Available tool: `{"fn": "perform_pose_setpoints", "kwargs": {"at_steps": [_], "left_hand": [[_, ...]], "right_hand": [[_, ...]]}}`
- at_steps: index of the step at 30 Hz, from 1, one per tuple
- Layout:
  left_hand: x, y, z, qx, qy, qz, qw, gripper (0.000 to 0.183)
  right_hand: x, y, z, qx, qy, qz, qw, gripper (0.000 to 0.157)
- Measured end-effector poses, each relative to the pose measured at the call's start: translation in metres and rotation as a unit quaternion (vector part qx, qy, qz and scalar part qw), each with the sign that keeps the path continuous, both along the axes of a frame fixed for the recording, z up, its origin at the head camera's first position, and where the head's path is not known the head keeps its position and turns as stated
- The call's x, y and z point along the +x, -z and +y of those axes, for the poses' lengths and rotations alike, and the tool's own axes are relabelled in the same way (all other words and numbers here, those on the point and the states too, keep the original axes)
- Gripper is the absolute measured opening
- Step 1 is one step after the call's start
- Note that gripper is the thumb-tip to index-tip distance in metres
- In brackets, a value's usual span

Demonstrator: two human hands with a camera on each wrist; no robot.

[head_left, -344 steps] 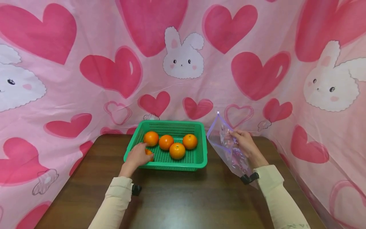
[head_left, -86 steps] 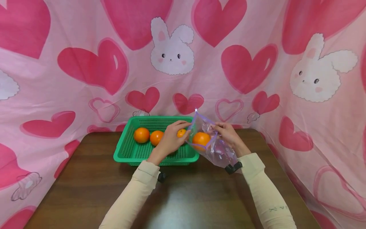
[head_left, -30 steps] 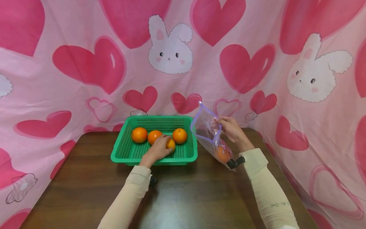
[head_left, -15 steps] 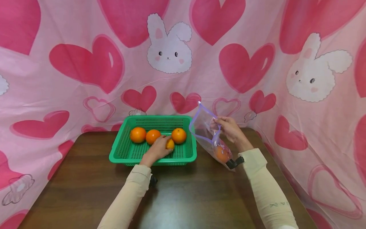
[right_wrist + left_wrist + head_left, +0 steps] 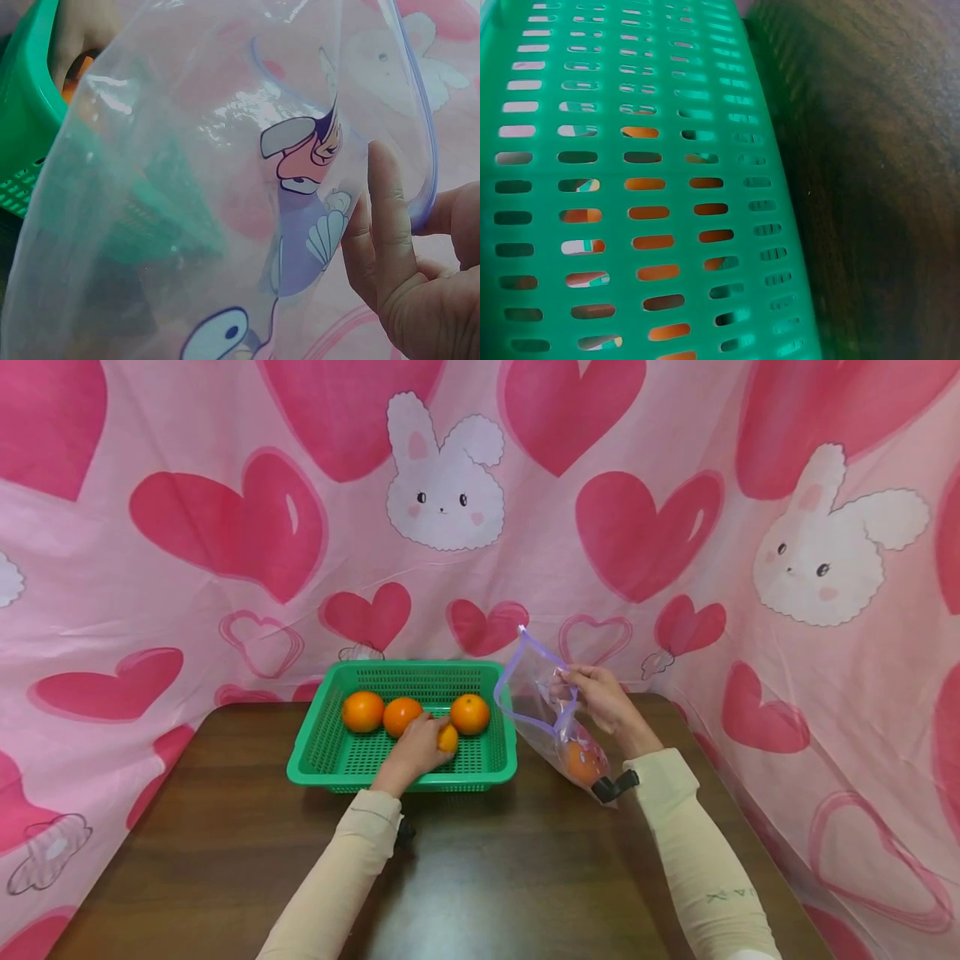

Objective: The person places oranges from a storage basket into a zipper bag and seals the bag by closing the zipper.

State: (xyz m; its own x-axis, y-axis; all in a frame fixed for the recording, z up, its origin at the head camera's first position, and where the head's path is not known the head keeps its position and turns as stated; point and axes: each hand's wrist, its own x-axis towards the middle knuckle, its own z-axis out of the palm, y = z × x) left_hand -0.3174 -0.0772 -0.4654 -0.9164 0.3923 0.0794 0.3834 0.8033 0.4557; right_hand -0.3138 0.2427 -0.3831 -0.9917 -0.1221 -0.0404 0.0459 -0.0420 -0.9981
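Observation:
My left hand reaches into the green plastic basket and grips an orange, its fingers over the fruit's left side. Three more oranges lie behind it in the basket, among them a right one. To the right, my right hand pinches the purple rim of a clear zip bag and keeps its mouth spread. One orange sits low inside the bag. In the right wrist view, cartoon prints show on the bag. The basket's slotted wall hides my left hand in the left wrist view.
The basket stands toward the back of a dark wooden table. A pink cloth with hearts and rabbits hangs behind and along the sides. Black wrist straps with cameras sit at both cuffs.
Since the oldest frame, one orange has gone from the basket into the bag. My left hand then returned to the basket and took hold of another. Over the last half second little moved.

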Motion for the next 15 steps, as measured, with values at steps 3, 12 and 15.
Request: {"fn": "perform_pose_setpoints", "kwargs": {"at_steps": [3,12,15], "left_hand": [[0.0007,-0.0003,0.0007,-0.004,-0.004,-0.001,1.0,0.062],[-0.0023,0.0022,-0.0014,0.018,-0.003,0.002,0.9998,0.065],[-0.0043,0.0032,-0.003,0.035,0.005,0.007,0.9993,0.065]], "right_hand": [[0.0004,0.0007,0.0006,0.005,0.003,0.0,1.0,0.021],[0.0029,0.0031,0.0029,0.008,-0.001,0.011,1.0,0.024],[0.0033,0.0031,0.0036,0.009,0.0,0.011,1.0,0.022]]}}
